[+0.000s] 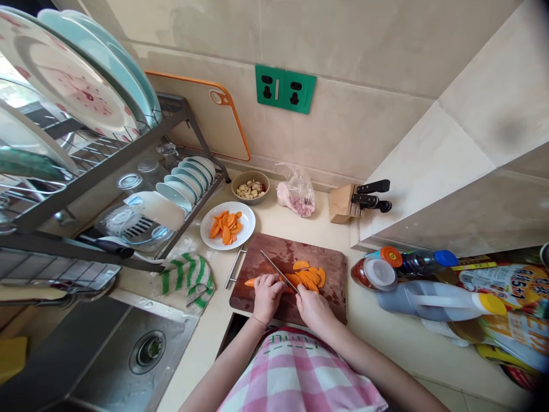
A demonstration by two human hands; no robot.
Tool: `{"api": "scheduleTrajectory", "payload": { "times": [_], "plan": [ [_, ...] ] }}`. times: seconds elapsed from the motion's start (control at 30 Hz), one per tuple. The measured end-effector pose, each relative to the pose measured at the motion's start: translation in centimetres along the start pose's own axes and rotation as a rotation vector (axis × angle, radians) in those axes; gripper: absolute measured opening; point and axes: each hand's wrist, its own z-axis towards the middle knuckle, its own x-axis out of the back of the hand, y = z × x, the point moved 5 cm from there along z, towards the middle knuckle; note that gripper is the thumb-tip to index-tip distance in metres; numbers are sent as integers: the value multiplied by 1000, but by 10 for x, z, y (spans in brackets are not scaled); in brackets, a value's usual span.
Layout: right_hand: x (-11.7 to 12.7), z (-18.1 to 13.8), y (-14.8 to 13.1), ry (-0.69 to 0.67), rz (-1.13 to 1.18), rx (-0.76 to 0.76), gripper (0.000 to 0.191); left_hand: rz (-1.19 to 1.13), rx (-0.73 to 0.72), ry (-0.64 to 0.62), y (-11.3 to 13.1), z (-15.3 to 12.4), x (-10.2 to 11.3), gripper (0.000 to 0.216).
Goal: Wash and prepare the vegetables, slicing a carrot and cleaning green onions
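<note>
On the dark wooden cutting board lies a carrot, pinned down by the curled fingers of my left hand. My right hand grips the handle of a knife, whose blade angles up and left across the carrot. Several cut carrot slices lie in a heap right of the blade. More carrot slices sit on a white plate behind the board.
A dish rack with plates and bowls stands left above the sink. A striped cloth, a bowl of garlic, bagged meat and a knife block ring the board. Bottles lie at right.
</note>
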Motion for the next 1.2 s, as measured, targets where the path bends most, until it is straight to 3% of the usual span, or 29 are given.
{"api": "scheduleTrajectory", "payload": {
  "times": [0.13, 0.4, 0.63, 0.9, 1.2],
  "plan": [
    [-3, 13, -2, 23, 25, -6, 22, 13, 6, -17, -1, -1, 0, 14],
    [5, -12, 6, 12, 12, 26, 23, -30, 15, -4, -5, -1, -2, 17],
    [-6, 17, -3, 40, 37, -2, 23, -25, 8, -5, -6, -2, -1, 14],
    [10, -12, 5, 3, 26, 54, 24, -51, 21, -9, -5, -1, 1, 19],
    [2, 17, -9, 55, 27, 58, 23, -78, 7, -7, -8, -2, 2, 18]
  ]
}}
